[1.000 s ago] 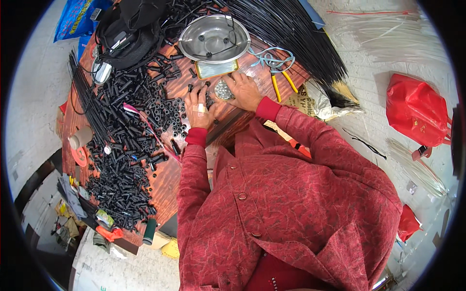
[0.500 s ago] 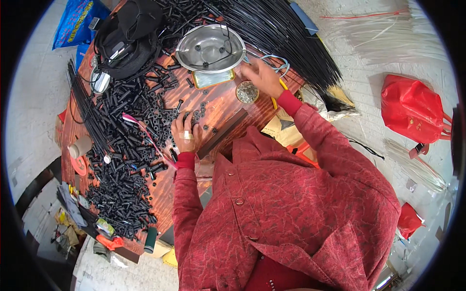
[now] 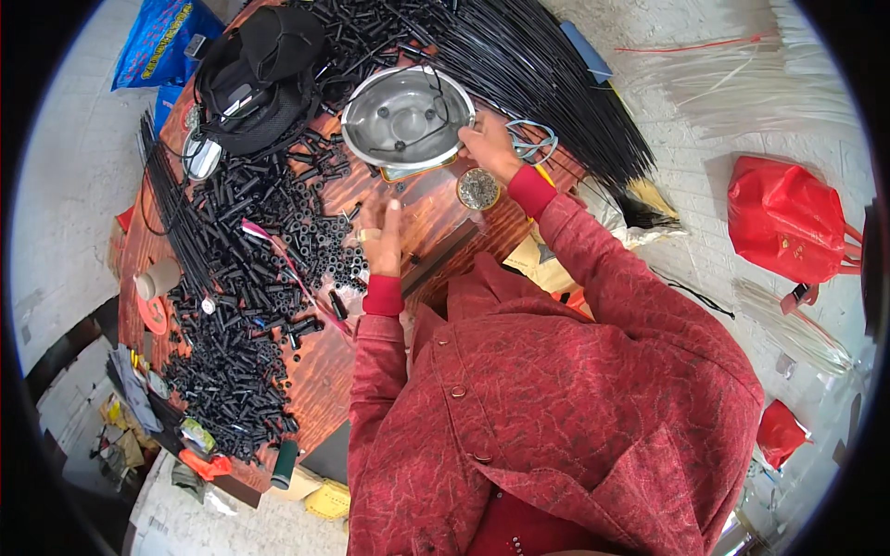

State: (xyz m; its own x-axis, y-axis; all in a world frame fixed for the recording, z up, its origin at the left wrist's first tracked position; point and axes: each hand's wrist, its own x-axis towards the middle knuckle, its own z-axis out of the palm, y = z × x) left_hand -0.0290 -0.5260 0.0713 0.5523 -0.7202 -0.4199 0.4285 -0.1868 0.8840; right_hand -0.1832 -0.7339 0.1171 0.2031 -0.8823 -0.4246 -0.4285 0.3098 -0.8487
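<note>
2 bare hands are held over the wood-grained table point(image 3: 315, 394), and by the right hand point(image 3: 494, 151) the right rim of the metal bowl point(image 3: 362, 115) is pinched, thumb and fingers drawn nearly together on it. Light and stiff is how that bowl should prove, its polished wall likely slippery, so a firm hold is best taken at the rim; 3 black fittings point(image 3: 400, 145) are carried inside and could slide if it is tipped. Now the left hand point(image 3: 382, 246): loosely open, nothing seen held, its fingers blurred, so contact with the table cannot be told. Just beside it, black rings point(image 3: 326, 243) are heaped. Near the right wrist, bright bits point(image 3: 477, 188) are held in a round tin point(image 3: 498, 196); beyond, a pale blue cord point(image 3: 545, 146) is looped and long black rods point(image 3: 579, 111) are bundled.
</note>
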